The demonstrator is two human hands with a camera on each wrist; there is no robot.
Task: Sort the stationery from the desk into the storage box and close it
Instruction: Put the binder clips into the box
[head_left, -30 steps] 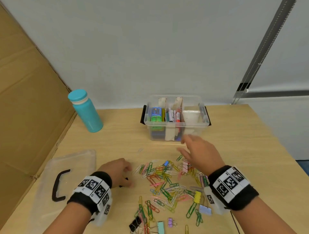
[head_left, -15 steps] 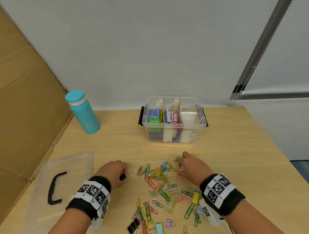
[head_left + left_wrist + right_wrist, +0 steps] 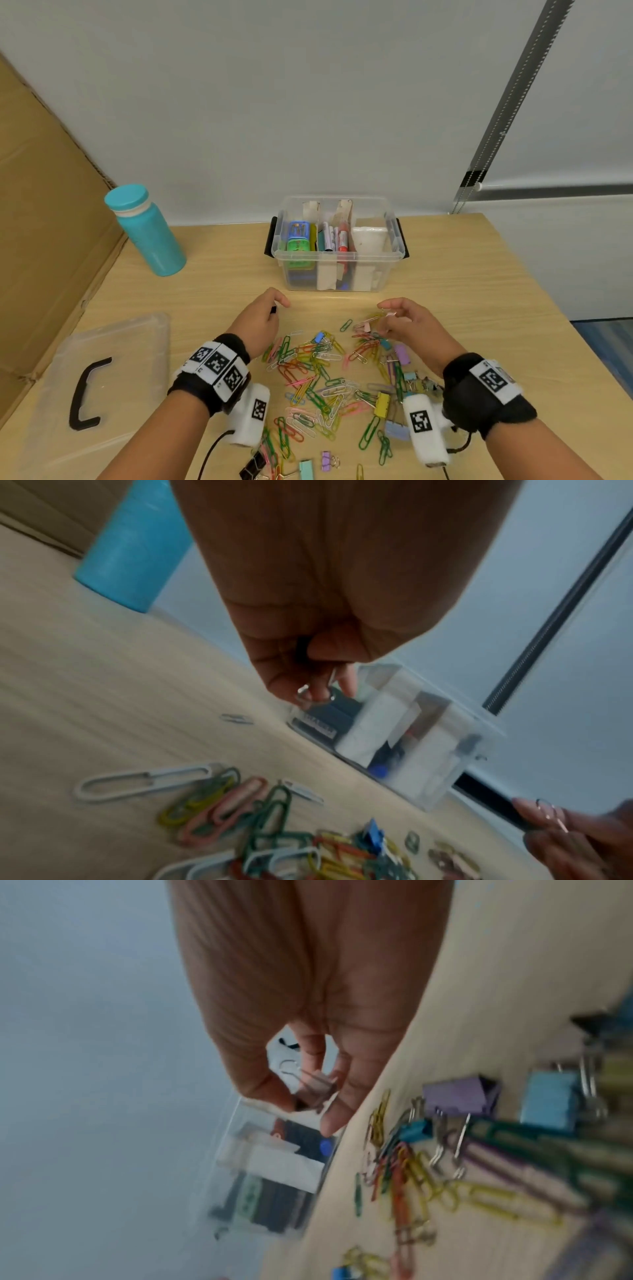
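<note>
Left hand (image 3: 259, 317) pinches a black binder clip (image 3: 273, 310), right hand (image 3: 409, 323) pinches a pink binder clip (image 3: 316, 1087), both held just short of the open storage box (image 3: 337, 272) at the desk's (image 3: 479, 291) back.

The place looked like an office or a plain recording room. A light wooden desk (image 3: 462, 281) stood against a bare pale wall (image 3: 308, 102), with a window blind's bead chain (image 3: 507, 99) hanging at the right. Flattened cardboard (image 3: 44, 219) leaned along the left, and coloured paper clips (image 3: 318, 377) littered the desk.
</note>
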